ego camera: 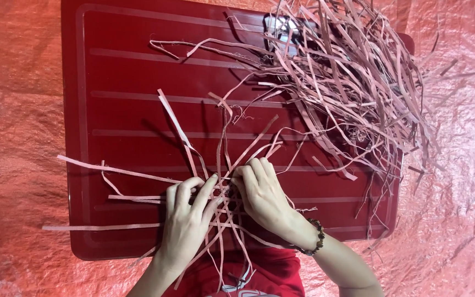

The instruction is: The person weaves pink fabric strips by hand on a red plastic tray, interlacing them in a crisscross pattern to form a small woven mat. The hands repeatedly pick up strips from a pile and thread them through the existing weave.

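A crossing of thin pink strips (224,165) lies on a dark red ribbed board (127,110), fanning out in all directions from a centre near the board's front edge. My left hand (187,220) presses on the strips at the left of that centre, fingers curled over them. My right hand (262,195), with a beaded bracelet on its wrist, pinches the strips at the centre from the right. The fingertips of both hands nearly touch. Strip ends hang over the front edge toward my red shirt.
A large loose heap of the same pink strips (353,82) covers the board's far right corner and spills onto the orange-red woven sheet (17,137) under the board. A small shiny object (280,26) shows at the heap's far edge.
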